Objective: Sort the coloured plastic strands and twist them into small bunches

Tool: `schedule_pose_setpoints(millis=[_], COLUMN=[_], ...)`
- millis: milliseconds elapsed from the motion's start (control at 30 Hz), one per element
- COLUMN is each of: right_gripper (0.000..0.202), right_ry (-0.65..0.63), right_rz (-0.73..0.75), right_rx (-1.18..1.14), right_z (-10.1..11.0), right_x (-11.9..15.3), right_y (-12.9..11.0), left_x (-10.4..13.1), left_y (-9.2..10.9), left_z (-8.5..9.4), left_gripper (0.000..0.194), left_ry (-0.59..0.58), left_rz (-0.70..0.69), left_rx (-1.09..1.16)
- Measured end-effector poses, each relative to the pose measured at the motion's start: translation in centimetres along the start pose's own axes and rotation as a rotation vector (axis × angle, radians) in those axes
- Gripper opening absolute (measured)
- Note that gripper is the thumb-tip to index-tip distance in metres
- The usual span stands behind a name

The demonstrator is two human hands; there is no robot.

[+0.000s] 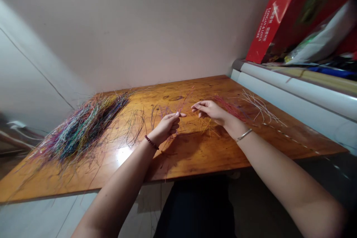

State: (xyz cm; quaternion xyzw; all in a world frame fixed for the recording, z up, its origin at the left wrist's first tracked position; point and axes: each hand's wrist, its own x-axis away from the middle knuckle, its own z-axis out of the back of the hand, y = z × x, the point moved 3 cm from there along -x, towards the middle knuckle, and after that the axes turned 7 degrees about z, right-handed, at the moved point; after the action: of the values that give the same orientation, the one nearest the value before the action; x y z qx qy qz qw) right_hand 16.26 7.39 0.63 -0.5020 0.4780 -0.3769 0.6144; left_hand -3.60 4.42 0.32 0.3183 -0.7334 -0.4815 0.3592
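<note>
My left hand [170,123] is closed in a pinch, thumb against forefinger, on a few thin reddish strands that look like coloured wire [182,104]. They stick up above the fingers, and some ends hang below the fist. Just to the right, my right hand [208,111] hovers over the table with thumb and forefinger drawn together. Whether a fine strand lies between those fingertips is too small to make out. Yellow-orange strands [208,128] lie under my right hand, and purple strands [165,111] lie behind my left.
A thick heap of multicoloured strands [86,126] covers the left of the wooden table [195,163]. Dark strands [135,124] lie scattered beside it. Red strands [228,108] and white strands [262,108] lie at right. A red box [275,18] stands on the white ledge beyond.
</note>
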Motion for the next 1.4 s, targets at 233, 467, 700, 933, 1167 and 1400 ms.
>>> schedule_pose_setpoints(millis=[233, 467, 700, 933, 1167, 1400], right_gripper=[0.018, 0.013, 0.027, 0.032, 0.043, 0.035], right_ry=[0.313, 0.26, -0.215, -0.407, -0.144, -0.107], right_rz=[0.062, -0.01, -0.118, -0.109, -0.138, -0.019], right_rx=[-0.354, -0.56, 0.185, 0.625, 0.656, 0.119], right_z=[2.9, 4.2, -1.6, -7.5, -8.7, -6.3], right_x=[-0.3, -0.1, -1.4, -6.2, -5.6, -2.6], right_y=[-0.9, -1.3, -0.7, 1.3, 2.4, 0.1], left_x=[0.2, 1.2, 3.4, 3.7, 3.3, 0.9], left_y=[0.6, 3.1, 5.4, 5.5, 5.1, 2.4], left_z=[0.5, 2.3, 3.7, 4.7, 4.4, 2.8], left_gripper=[0.027, 0.013, 0.018, 0.018, 0.021, 0.03], left_ry=[0.035, -0.056, -0.2, -0.134, -0.173, -0.132], left_rz=[-0.071, -0.064, -0.15, -0.255, -0.164, -0.055], left_rx=[0.126, 0.418, 0.681, 0.672, 0.608, 0.349])
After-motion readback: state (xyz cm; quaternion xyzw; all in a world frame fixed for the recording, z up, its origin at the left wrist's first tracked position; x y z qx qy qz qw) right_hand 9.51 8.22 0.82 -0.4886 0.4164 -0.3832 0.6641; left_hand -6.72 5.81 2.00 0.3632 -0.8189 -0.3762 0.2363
